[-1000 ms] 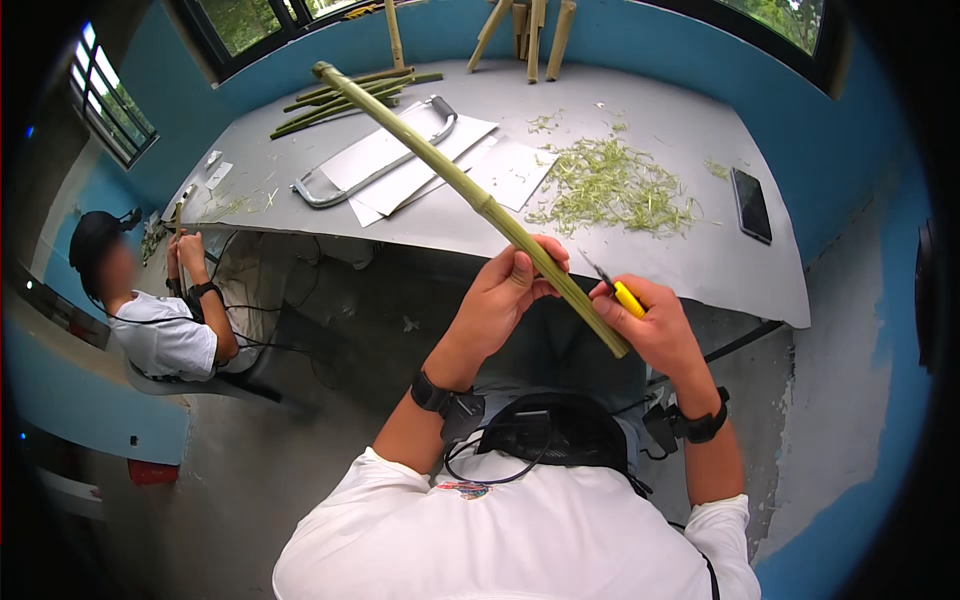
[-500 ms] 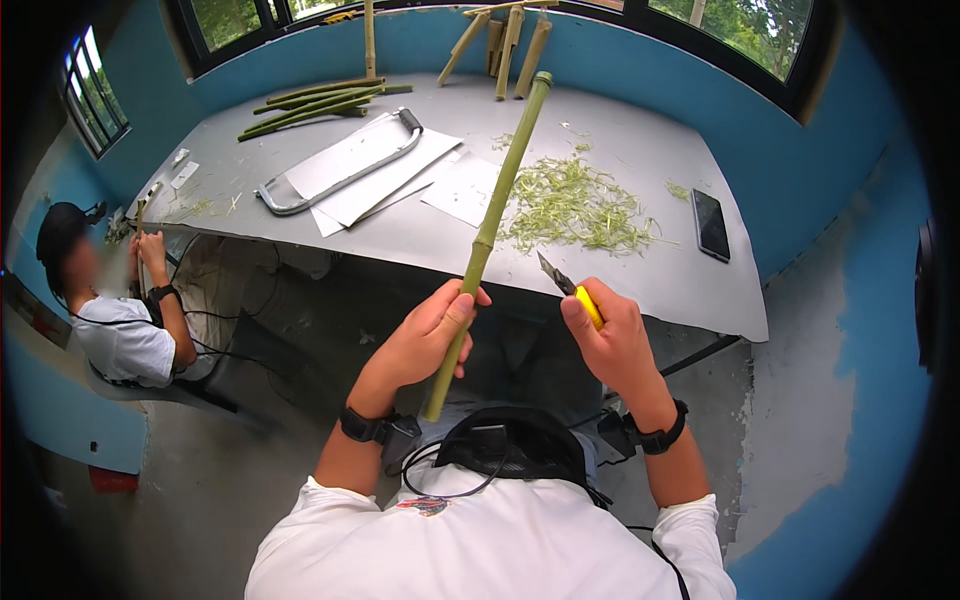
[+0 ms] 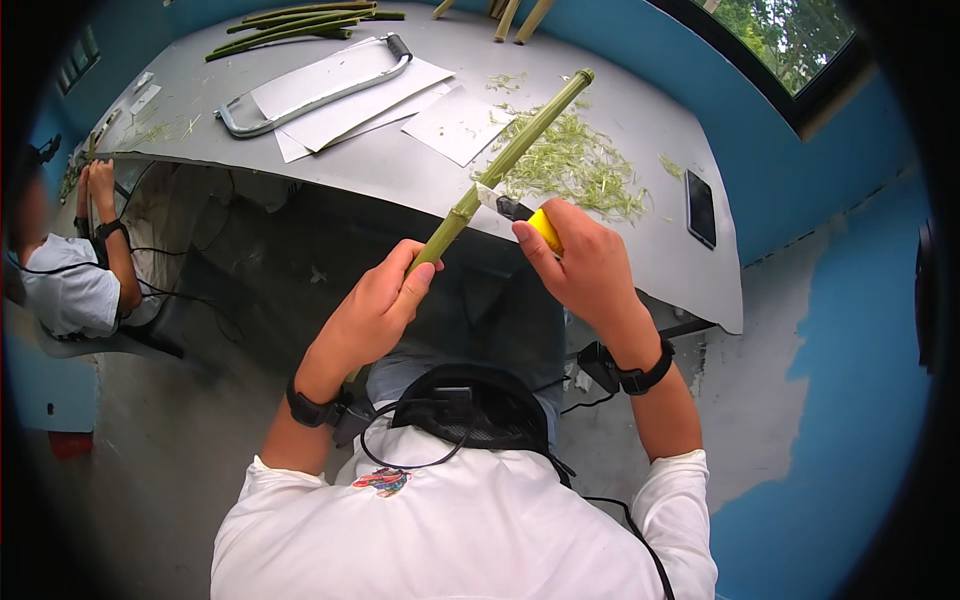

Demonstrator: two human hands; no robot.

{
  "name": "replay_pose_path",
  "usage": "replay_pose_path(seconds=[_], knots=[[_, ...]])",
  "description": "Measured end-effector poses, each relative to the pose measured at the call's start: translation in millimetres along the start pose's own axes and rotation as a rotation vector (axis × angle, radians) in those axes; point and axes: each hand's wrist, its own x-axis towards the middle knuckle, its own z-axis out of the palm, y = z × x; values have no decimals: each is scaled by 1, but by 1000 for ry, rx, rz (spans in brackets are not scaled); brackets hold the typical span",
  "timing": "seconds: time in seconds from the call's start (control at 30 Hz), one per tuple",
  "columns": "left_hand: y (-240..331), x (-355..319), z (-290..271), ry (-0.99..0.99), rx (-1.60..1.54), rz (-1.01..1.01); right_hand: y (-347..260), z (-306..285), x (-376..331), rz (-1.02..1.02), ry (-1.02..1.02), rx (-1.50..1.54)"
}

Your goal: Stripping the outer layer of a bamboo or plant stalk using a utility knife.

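My left hand [image 3: 378, 300] is wrapped round the lower part of a green bamboo stalk [image 3: 527, 138], which slants up and away to the right over the table's front edge. In my right hand [image 3: 583, 262] is a yellow-handled utility knife [image 3: 543, 229]. Its blade lies against the stalk just above the raised node. Beyond the stalk, a heap of thin pale-green shavings [image 3: 580, 165] is spread on the grey table [image 3: 330, 190].
A hacksaw [image 3: 320, 98] lies on white paper sheets [image 3: 455, 125], with several green stalks [image 3: 290, 25] behind it. At the right stands a phone-like black device [image 3: 700, 210] lying flat. To the left, a co-worker [image 3: 75, 265] sits at the table's edge.
My right hand has brought the knife left onto the stalk. The stalk now leans further right, my left hand has shifted left and down its length, and the whole view has tilted downward.
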Motion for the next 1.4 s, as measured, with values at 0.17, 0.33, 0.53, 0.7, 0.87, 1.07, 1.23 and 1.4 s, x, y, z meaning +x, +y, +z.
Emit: replay_pose_path(seconds=[0.17, 0.33, 0.53, 0.7, 0.87, 1.07, 1.23, 1.4], knots=[[2, -4, 0, -17, -102, -58, 1, 9, 11, -61, -24, -46], [3, -5, 1, -7, -107, -48, -3, 5, 14, -67, 7, -47], [5, -5, 1, 11, -39, -31, -1, 4, 18, -2, 0, -115], [-5, -6, 5, 71, 53, 9, 18, -3, 25, 100, 40, -141], [-18, -4, 4, 78, 96, -5, 7, 1, 21, 107, -4, -20], [-29, 2, 5, -150, -508, -198, 5, 20, 20, 88, -75, 42], [-38, 1, 7, -150, -572, -212, 0, 27, 22, 48, -117, -83], [-43, -2, 7, -144, -602, -232, -2, 28, 27, 79, -109, -73]])
